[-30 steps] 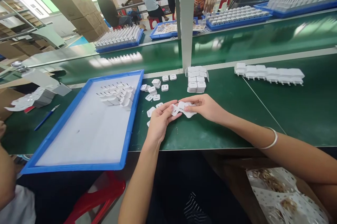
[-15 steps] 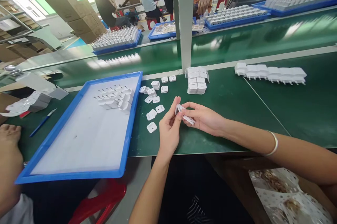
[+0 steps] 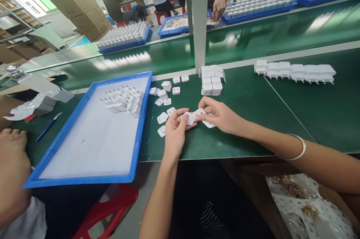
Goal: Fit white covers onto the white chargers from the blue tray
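Between thumb and fingers, my left hand [image 3: 176, 128] pinches a small white square plate [image 3: 189, 118] with rounded corners. My right hand [image 3: 222, 115] closes on another white plate [image 3: 199, 112], whose edge meets or overlaps the first one; I cannot tell if they are joined. One more white piece [image 3: 209, 124] shows beneath the right fingers. Loose white plates [image 3: 162, 118], some stacked, lie left of my hands. Beyond my hands sits a block of stacked white plates [image 3: 212, 86] in a clear wrap.
A blue-rimmed tray [image 3: 134, 134] with white pronged adapters [image 3: 123, 100] stands to the left. A row of white adapters [image 3: 295, 71] lies at the right. A blue pen-like knife [image 3: 49, 126] and a co-worker's arm [image 3: 12, 156] are at far left. A post [image 3: 198, 18] rises behind.
My hands have moved apart, and the white plates once bunched between them are now spread out, faces showing. The co-worker's hand in the background has lowered to a tray.
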A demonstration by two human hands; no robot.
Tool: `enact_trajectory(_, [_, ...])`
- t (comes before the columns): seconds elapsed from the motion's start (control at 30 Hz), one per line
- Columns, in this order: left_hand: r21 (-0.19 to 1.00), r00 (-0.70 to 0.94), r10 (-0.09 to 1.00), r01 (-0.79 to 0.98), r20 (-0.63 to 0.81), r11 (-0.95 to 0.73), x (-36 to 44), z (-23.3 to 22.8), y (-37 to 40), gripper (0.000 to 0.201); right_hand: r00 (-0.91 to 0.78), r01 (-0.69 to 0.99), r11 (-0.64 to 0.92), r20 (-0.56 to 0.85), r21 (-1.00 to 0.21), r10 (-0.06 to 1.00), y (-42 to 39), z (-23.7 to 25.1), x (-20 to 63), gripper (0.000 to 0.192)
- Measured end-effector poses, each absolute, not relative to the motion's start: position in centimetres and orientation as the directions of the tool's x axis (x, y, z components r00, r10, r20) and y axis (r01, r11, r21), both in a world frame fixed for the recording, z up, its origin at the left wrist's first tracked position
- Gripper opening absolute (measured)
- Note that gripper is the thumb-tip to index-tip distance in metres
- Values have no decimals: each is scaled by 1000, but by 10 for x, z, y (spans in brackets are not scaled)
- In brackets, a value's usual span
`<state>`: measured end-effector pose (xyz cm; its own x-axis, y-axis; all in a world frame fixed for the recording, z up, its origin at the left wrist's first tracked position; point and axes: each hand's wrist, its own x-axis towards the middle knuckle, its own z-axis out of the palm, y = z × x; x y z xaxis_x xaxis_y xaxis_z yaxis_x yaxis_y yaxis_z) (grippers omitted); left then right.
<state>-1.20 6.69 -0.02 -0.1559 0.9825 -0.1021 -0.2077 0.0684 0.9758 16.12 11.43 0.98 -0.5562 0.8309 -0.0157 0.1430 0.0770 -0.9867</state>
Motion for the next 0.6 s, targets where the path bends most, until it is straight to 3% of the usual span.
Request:
enact_trajectory(0.07, [966, -117, 986, -244, -120, 88, -11, 0, 66, 29, -570, 144, 55, -38, -988, 821, 115, 12, 162, 25])
enact_trajectory(0.17, [953, -132, 986, -297, -100, 57, -2, -2, 63, 27, -533, 11, -61, -57, -998, 844, 109, 10, 155, 32])
enact_trajectory(0.27, [944, -241, 971, -317, 9, -88, 12, -4, 57, 28, -476, -154, -180, -87, -972, 875, 102, 7, 144, 44])
enact_trajectory(0.37, [924, -280, 955, -331, 96, -190, 22, -5, 49, 33, -532, -224, -347, -184, -911, 826, 97, 11, 138, 50])
enact_trajectory(0.47, [911, -149, 977, -361, 155, -200, 19, -4, 43, 37, -635, -256, -486, -234, -836, 736, 98, 18, 141, 51])
enact_trajectory(0.6, [932, 15, 980, -310, 200, -186, 6, -4, 41, 45, -745, -293, -575, -194, -764, 638, 105, 20, 148, 48])
